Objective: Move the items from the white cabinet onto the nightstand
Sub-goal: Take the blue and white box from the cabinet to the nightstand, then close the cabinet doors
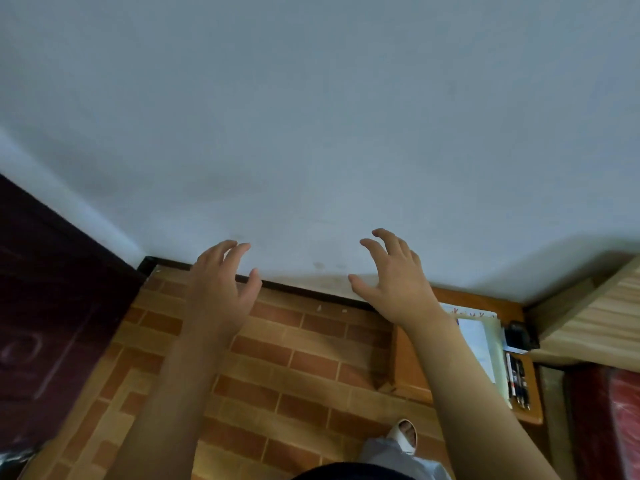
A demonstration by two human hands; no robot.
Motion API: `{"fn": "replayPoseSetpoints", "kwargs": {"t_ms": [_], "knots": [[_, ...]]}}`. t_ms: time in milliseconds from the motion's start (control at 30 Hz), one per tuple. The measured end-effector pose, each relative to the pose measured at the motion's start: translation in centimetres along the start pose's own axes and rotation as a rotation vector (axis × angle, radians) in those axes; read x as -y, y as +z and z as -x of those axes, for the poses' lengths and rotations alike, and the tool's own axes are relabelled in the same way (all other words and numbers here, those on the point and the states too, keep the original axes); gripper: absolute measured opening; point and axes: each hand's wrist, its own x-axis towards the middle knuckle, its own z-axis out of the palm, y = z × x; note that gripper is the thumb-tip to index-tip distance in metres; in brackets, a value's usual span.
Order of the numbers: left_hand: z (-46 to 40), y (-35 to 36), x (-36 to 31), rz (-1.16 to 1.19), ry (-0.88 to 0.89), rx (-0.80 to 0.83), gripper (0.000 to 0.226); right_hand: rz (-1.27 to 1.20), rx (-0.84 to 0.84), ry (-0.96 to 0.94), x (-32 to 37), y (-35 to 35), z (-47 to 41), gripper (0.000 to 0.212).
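Both arms reach forward and up through the middle of the frame, empty. The left hand point(221, 282) sits left of centre with its fingers loosely curled and spread apart, holding nothing; the right hand point(391, 278) mirrors it right of centre, fingers also apart and bent, thumb splayed toward the left. Both hang in front of the pale wall point(311, 116) above the dark baseboard point(298, 289), touching nothing that can be seen.

The white cabinet is not in view, so what remains on it cannot be told. At the lower right, partly behind the right forearm, the wooden nightstand point(412, 368) already carries a white booklet point(476, 344), a small black box point(519, 336) and a few pens point(517, 382) lying side by side. These look light and rigid. The pens would likely roll and are best pinched together along their barrels. The booklet is thin and probably flexes, so a grip along its edge seems wise.
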Motion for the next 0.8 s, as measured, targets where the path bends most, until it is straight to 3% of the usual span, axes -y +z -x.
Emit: {"fn": "replayPoseSetpoints", "kwargs": {"t_ms": [200, 500, 633, 800], "knots": [[5.0, -6.1, 11.6, -0.016, -0.113, -0.084, 0.051, 0.01, 0.051, -0.074, 11.5, 4.9, 0.4, 0.066], [15.8, -16.7, 27.2, -0.095, -0.316, -0.268, 0.054, -0.004, 0.146, -0.354, 30.7, 13.1, -0.1, 0.066], [21.5, -21.0, 31.7, -0.115, -0.475, -0.364, 0.05, -0.031, 0.232, -0.492, 39.7, 15.1, 0.0, 0.079], [28.5, -25.0, 35.7, -0.189, -0.7, -0.46, 0.046, -0.039, 0.306, -0.703, 49.6, 18.2, 0.1, 0.061]]}}
